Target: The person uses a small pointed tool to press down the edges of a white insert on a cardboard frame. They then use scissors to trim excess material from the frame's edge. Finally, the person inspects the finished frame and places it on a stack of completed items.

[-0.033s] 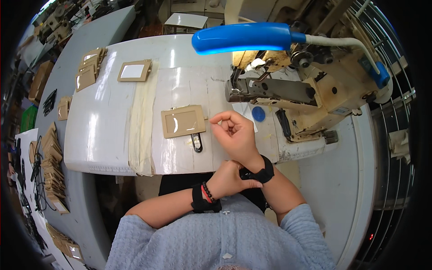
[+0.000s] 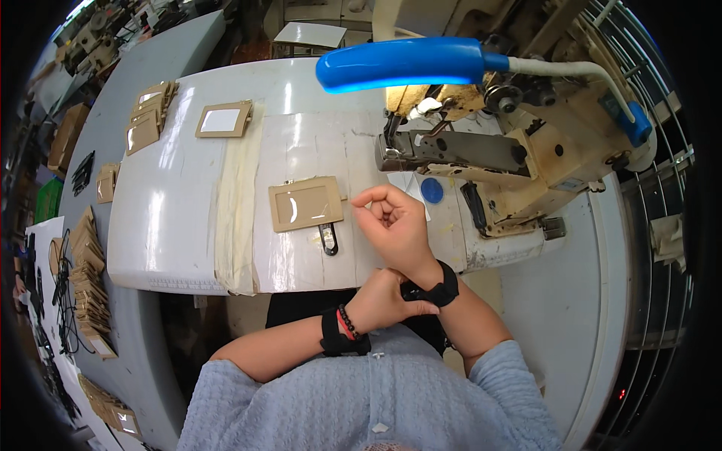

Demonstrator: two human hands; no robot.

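Gripping the watch strap [image 2: 432, 292], left hand [image 2: 387, 299] hides its fingertips; right hand [image 2: 392, 225] curled empty

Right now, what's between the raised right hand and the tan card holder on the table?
Head view: only bare white table separates the right hand from the tan card holder; a black clip lies just below the holder.

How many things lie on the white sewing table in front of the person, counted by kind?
Tan card holders with a clear window: 2, one near the right hand and one farther back on the left
Black clips: 1
Blue round discs: 1
Total: 4

The stacks on the grey bench at the left are not counted.
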